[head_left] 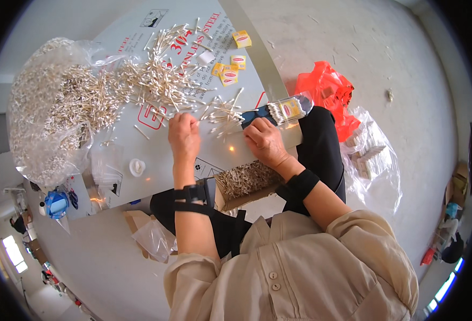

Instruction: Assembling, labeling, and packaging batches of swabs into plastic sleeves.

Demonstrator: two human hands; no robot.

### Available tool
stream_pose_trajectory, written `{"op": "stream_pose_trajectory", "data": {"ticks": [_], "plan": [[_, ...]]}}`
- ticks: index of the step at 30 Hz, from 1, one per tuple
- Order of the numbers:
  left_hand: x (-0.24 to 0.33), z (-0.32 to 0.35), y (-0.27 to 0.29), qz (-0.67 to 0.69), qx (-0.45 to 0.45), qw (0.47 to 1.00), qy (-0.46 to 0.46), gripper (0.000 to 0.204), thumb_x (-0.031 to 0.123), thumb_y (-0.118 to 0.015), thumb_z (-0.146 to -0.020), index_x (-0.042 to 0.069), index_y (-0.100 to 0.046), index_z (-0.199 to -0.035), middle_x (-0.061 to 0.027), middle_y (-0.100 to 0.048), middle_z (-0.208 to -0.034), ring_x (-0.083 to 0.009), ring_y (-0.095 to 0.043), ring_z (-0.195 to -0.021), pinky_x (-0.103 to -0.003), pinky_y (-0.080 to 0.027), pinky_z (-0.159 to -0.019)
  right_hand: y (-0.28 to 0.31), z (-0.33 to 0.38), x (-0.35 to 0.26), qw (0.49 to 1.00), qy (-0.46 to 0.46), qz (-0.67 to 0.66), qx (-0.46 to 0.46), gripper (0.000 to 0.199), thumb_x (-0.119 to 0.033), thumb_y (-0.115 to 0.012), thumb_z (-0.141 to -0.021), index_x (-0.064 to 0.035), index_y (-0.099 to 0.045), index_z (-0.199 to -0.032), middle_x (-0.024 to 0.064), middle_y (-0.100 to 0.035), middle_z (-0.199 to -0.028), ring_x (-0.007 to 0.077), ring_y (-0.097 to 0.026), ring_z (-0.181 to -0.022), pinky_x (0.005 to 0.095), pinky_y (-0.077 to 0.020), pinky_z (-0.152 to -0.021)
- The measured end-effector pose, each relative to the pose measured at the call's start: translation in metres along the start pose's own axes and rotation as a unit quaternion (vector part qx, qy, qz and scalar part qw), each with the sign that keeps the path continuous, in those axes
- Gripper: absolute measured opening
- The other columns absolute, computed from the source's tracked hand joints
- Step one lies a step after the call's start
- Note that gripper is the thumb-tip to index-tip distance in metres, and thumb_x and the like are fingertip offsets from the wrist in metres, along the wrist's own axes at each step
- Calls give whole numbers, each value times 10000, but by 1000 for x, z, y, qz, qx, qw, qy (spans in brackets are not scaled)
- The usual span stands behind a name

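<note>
My left hand (184,138) is closed over the table, its fingertips curled beside a few stray cotton swabs (178,99) at the near edge of a loose heap. Close to the table's right edge, my right hand (266,141) is closed too, near scattered swabs and a dark blue item (256,115). Whatever either hand may pinch is too small or hidden to make out. Just beyond the right hand lies a clear packet of cotton swabs (289,109) with a yellow label. Below both hands, an open cardboard box (246,180) full of swabs sits by my lap.
A large clear bag (46,136) spills swabs across the table's left. Small yellow cards (229,76) lie at the back. Clear sleeves (106,167) and a white round item (137,167) are near the front. Right of my leg are a red bag (321,88) and a clear bag (372,160).
</note>
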State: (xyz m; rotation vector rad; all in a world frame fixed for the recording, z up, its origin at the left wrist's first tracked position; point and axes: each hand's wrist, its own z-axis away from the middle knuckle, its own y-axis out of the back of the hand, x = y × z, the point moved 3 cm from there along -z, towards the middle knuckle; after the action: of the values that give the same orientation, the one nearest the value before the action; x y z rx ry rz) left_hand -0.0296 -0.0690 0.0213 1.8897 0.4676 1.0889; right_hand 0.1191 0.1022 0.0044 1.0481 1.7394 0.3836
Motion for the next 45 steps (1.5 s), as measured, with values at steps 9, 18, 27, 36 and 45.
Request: {"op": "stream_pose_trajectory", "data": {"ticks": [9, 18, 27, 36, 45], "plan": [[46, 66, 1, 155, -154, 976, 28, 190, 34, -708, -757, 41, -609, -918, -122, -588, -893, -333, -564, -884, -425, -472, -796, 16, -1, 12, 987, -139, -72, -19, 121, -43, -666, -754, -81, -600, -848, 97, -559, -829, 329, -621, -790, 427, -513, -655], [60, 35, -33, -40, -13, 999, 25, 414, 89, -782, -706, 111, -630, -1091, -40, -555, -1137, -294, -493, -1122, -469, -399, -909, 0, -13, 9, 996, -75, -37, -38, 129, -60, -671, -766, -94, -652, -888, 101, -584, -870, 336, -632, -789, 433, -523, -685], [62, 49, -42, -13, 40, 999, -20, 191, 82, -739, -725, 105, -672, -902, -44, -589, -1015, -284, -527, -1036, -449, -403, -867, -11, -52, 33, 992, -92, 25, -87, 46, -74, -601, -797, -69, -641, -820, 134, -612, -897, 343, -646, -785, 440, -521, -677], [64, 58, -48, -32, 53, 992, -110, 161, 51, -656, -728, 102, -685, -877, -27, -581, -881, -244, -558, -898, -398, -430, -786, -2, -61, 23, 995, -59, 16, -82, 80, -145, -633, -779, -65, -628, -779, 132, -611, -868, 340, -648, -773, 423, -529, -670], [81, 70, -53, 12, 65, 991, -120, 165, 56, -657, -748, 100, -700, -901, -31, -574, -879, -243, -552, -878, -386, -417, -763, -18, -47, 19, 985, -100, 114, -84, 174, -211, -689, -761, -58, -646, -832, 111, -606, -823, 329, -644, -762, 421, -529, -661]]}}
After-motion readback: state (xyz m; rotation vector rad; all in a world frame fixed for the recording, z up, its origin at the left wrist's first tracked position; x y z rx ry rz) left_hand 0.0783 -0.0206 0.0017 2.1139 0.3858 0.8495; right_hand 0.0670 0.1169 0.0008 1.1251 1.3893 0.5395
